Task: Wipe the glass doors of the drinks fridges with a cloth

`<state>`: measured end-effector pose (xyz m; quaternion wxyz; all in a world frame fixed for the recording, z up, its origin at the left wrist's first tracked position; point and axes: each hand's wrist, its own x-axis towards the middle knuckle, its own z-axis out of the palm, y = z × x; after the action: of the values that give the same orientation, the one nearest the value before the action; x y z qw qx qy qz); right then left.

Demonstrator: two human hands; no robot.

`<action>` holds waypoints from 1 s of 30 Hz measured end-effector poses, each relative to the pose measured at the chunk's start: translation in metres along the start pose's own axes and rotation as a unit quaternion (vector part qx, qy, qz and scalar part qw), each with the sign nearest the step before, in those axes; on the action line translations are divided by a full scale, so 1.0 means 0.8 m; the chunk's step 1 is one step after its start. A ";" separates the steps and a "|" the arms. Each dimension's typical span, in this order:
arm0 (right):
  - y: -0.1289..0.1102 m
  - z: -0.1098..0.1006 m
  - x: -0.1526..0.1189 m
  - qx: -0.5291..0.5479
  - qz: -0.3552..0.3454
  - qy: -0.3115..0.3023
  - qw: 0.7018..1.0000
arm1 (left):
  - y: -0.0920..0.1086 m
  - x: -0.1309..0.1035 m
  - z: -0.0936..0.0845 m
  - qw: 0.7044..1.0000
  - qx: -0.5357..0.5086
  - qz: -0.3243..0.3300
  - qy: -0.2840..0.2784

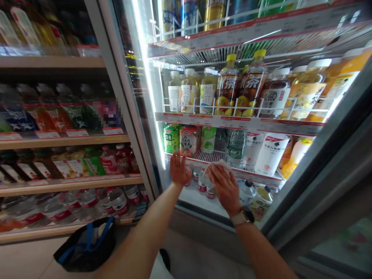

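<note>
My left hand (179, 170) is open, palm forward and fingers spread upward. It appears to lie flat against the glass door (190, 209) of a lit drinks fridge. To its right, my right hand (228, 190), with a watch (247, 214) on the wrist, presses a pale cloth (211, 166) to the same glass. The fingers cover part of this cloth and are a little blurred. Behind the glass near my hands are a pink-labelled tea bottle (189, 140), a green-labelled bottle (208, 139) and a clear water bottle (236, 149).
Wooden shelves (69, 140) of bottled drinks stand on the left. A black bag with blue handles (77, 257) sits on the floor below them. A thick dark door frame (314, 166) runs diagonally on the right. Cans and bottles fill the upper fridge racks.
</note>
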<state>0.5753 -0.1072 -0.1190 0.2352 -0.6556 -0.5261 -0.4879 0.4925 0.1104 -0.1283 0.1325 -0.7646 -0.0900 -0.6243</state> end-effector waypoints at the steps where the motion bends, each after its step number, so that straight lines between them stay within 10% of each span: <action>1: 0.010 -0.010 0.004 -0.022 0.047 0.034 0.998 | 0.001 0.000 0.000 1.000 -0.001 0.000 0.005; 8: 0.047 -0.034 0.013 -0.080 0.195 0.188 0.959 | 0.005 0.004 -0.002 1.000 -0.003 0.000 0.015; 21: -0.023 0.015 -0.013 0.032 -0.071 -0.049 0.996 | -0.001 0.000 0.000 1.000 0.007 0.000 0.002; 30: 0.043 -0.037 0.012 -0.071 0.194 0.161 0.965 | -0.002 -0.005 0.005 1.000 -0.015 -0.013 0.003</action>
<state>0.5951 -0.1388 -0.0911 0.3598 -0.6729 -0.3085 -0.5680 0.4949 0.1137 -0.1331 0.1128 -0.7636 -0.0899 -0.6294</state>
